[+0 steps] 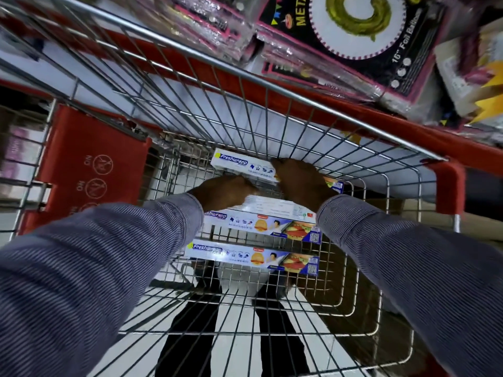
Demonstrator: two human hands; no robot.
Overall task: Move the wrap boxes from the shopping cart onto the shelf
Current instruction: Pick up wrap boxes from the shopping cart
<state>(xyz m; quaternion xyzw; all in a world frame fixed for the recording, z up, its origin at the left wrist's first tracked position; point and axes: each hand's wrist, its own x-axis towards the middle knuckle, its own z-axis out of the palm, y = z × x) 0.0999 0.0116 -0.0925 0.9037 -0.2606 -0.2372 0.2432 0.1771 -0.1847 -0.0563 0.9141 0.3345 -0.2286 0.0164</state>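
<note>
Several long white-and-blue Freshwrapp wrap boxes lie on the floor of the wire shopping cart [272,85]. The farthest wrap box [239,165] has my right hand [299,180] closed over its right half. My left hand [226,191] rests on the white top of the second wrap box [275,206], fingers curled on its edge. Two more wrap boxes lie nearer me, one [261,227] just below my hands and one [253,257] closest. Both arms, in blue striped sleeves, reach down into the cart.
The cart's red child-seat flap [81,170] stands at the left and a red corner bumper [449,183] at the right. A shelf with packaged foil balloons [353,36] and party goods sits beyond the cart's far rim. My legs show through the cart floor.
</note>
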